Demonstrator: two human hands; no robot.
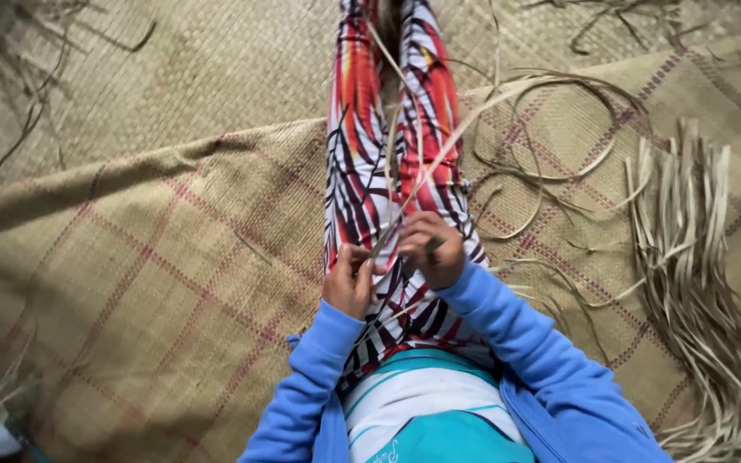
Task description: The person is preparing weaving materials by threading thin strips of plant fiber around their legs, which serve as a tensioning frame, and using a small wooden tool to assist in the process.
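A long pale reed strip (pixel 426 163) runs up from frame centre, pinched by both the left hand (pixel 351 279) and right hand (pixel 432 249) over patterned trousers (pixel 362 171). A woven mat (pixel 147 257) lies beneath; loose strips (pixel 696 257) lie at right.

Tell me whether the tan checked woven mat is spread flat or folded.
Spread, not flat: the tan checked woven mat lies open under the legs, with a raised crease along its upper edge.

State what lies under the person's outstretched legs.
A woven mat with reddish checked lines lies under the legs, over a plainer mat. The part directly beneath the legs is covered, so its pattern cannot be seen.
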